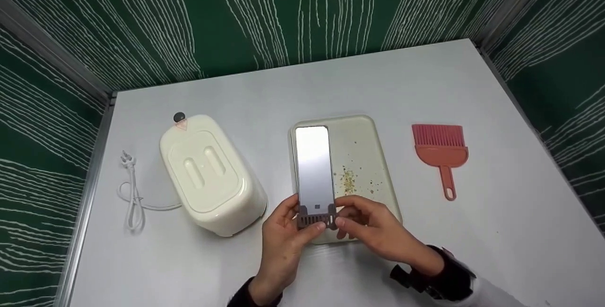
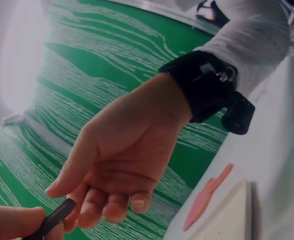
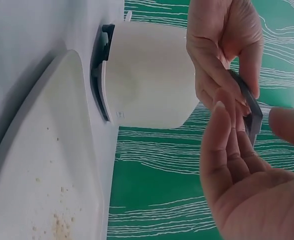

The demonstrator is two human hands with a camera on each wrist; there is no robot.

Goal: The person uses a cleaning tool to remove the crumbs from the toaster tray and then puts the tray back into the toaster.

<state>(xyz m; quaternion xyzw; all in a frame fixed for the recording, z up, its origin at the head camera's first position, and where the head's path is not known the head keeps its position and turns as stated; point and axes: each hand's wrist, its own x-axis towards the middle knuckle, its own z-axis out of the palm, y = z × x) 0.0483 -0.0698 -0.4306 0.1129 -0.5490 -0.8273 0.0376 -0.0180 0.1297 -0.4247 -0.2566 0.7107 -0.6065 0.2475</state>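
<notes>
My left hand [image 1: 282, 246] grips the grey slotted end of a long, shiny metal crumb tray [image 1: 314, 167], its thumb across the slots. The crumb tray is held above a cream serving tray [image 1: 361, 132], covering part of its left side. My right hand [image 1: 380, 231] is at the crumb tray's right edge by the slotted end. In the right wrist view, its fingers [image 3: 237, 150] lie close behind the dark edge, and its thumb stands apart from it. Yellow-brown crumbs [image 1: 348, 180] are scattered over the serving tray.
A cream toaster [image 1: 212, 170] with a covered top stands at the left. Its white cord and plug [image 1: 133, 193] lie beside it on the white table [image 1: 264, 94]. A red brush [image 1: 442, 156] lies to the right. Green patterned panels [image 1: 227, 19] surround the table.
</notes>
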